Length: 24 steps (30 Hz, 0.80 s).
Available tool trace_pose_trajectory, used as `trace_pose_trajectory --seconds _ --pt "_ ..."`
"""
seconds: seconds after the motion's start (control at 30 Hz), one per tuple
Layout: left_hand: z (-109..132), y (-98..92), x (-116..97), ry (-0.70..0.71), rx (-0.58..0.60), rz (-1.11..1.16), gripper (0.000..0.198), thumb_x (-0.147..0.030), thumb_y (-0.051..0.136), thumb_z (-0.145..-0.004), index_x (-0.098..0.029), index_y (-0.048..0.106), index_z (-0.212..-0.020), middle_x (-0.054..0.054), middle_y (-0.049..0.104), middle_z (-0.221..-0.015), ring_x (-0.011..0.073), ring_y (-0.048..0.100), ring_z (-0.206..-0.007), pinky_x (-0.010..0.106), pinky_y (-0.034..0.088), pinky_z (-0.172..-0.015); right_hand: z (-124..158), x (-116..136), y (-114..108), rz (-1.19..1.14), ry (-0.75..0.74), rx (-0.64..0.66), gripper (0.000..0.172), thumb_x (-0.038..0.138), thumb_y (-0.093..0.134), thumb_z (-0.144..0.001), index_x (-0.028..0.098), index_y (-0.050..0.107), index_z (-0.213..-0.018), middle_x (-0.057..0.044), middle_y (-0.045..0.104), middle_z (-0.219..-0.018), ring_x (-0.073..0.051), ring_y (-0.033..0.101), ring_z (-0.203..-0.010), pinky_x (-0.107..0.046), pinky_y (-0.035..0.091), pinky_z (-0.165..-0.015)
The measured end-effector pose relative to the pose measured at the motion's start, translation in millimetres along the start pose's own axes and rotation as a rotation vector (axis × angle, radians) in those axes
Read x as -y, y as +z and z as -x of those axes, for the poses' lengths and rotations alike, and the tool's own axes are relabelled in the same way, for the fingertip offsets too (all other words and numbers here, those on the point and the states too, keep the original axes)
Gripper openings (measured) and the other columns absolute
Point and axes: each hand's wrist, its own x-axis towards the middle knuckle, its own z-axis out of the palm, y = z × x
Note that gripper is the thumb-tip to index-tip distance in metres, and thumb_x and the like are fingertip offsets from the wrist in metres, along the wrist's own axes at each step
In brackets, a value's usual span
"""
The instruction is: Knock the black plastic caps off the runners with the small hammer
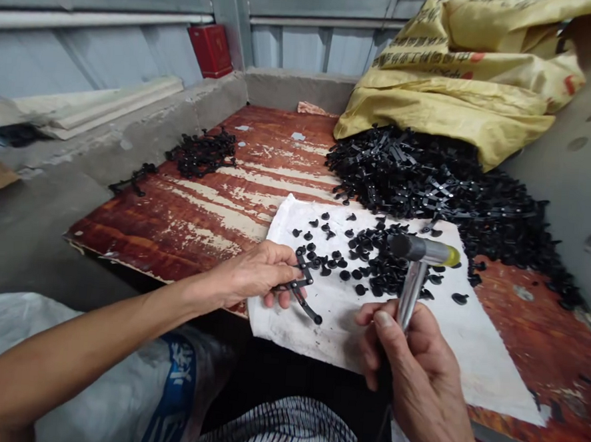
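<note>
My left hand grips a small black jointed linkage with rivets between thumb and fingers, over the left edge of a white cloth. In my right hand is a hammer with a metal shaft, a dark striking face and a yellow one. Its head is raised above the cloth, apart from the linkage. Small black round-headed plugs lie scattered on the cloth between and beyond my hands, partly hidden by the hammer head.
A heap of black linkages spills from a yellow woven sack at the back right. A smaller pile of linkages lies at the left of the worn red-brown board. A concrete ledge borders the board; a red box stands behind.
</note>
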Motion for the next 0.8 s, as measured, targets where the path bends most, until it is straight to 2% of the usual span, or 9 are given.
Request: trace_pose_trajectory --seconds 0.1,0.2,0.33,0.8 --pt "-5 0.0 -4 -0.016 -0.027 0.021 0.014 -0.012 0.052 -0.085 -0.012 0.056 -0.072 0.006 0.071 -0.075 0.0032 0.05 -0.04 0.015 0.032 -0.034 -3 -1 -1 -0.032 0.02 -0.004 0.029 0.047 0.067 -0.083 0.022 0.053 -0.08 0.002 0.059 -0.074 -0.006 0.046 -0.043 -0.017 0.04 -0.029" --pt "-9 1.1 -7 -0.035 -0.06 0.037 0.019 -0.014 0.05 -0.087 -0.012 0.056 -0.07 0.004 0.068 -0.068 0.0004 0.041 -0.034 0.014 0.024 -0.032 -4 -4 -1 -0.057 0.022 0.015 0.027 0.045 0.067 -0.083 0.022 0.054 -0.079 0.003 0.057 -0.073 -0.006 0.045 -0.042 -0.017 0.04 -0.029" --pt "-12 1.7 -5 -0.058 -0.099 0.026 0.023 -0.02 0.052 -0.089 -0.011 0.058 -0.069 0.002 0.065 -0.062 0.0001 0.038 -0.033 0.015 0.018 -0.031 -4 -5 -2 -0.074 0.011 0.019 0.027 0.044 0.068 -0.083 0.022 0.054 -0.078 0.003 0.058 -0.074 -0.005 0.046 -0.041 -0.016 0.04 -0.028" --pt "-14 4.4 -2 -0.082 -0.14 0.049 0.022 -0.017 0.055 -0.088 -0.011 0.06 -0.067 0.004 0.066 -0.06 0.0006 0.039 -0.033 0.015 0.019 -0.032 -4 -5 -3 -0.059 0.015 0.026 0.026 0.043 0.068 -0.083 0.022 0.053 -0.079 0.003 0.06 -0.073 -0.006 0.046 -0.041 -0.016 0.04 -0.028"
